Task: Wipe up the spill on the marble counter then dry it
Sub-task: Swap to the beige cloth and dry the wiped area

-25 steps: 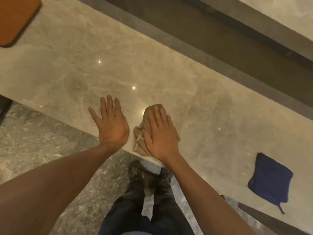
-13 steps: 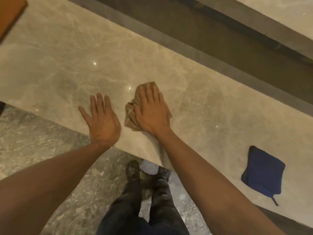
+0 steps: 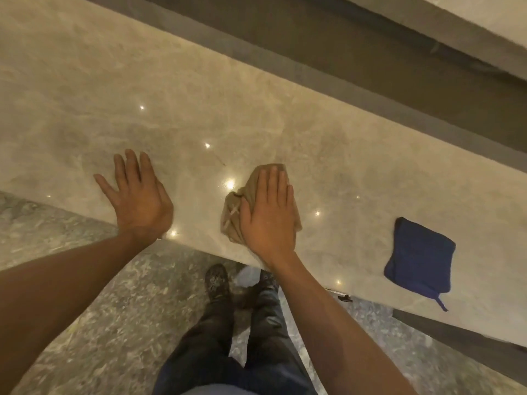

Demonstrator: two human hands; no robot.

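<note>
Crumpled tan wiping cloth (image 3: 234, 216): bunched into a loose wad on the counter, close to its near edge. Its long axis runs away from the person, toward the far edge. No puddle is plain around it; faint dull streaks on the stone beyond the cloth may be moisture, but that cannot be told for certain.

Right hand (image 3: 268, 215): laid flat on top of the tan cloth, fingers straight and together, palm pressing down, not clenched round the fabric. The cloth shows at the fingertips and along the thumb side.

Polished beige marble counter (image 3: 199, 89): a long glossy slab with pinpoint ceiling lights mirrored in it, some just beside the tan cloth.

Left hand (image 3: 139, 196): left of the tan cloth and apart from it, spread open on bare marble, holding nothing, the heel of the palm at the counter's near edge. It looks like a brace.

Folded dark blue cloth with a small hanging loop (image 3: 419, 259): right of the tan cloth, well apart, flat on the marble and untouched. The right hand is the nearer to it, so the drying step would likely fall to that hand, reaching rightward.

Containers: none in view.

Judged stage: wiping in hand, drying not yet begun.
</note>
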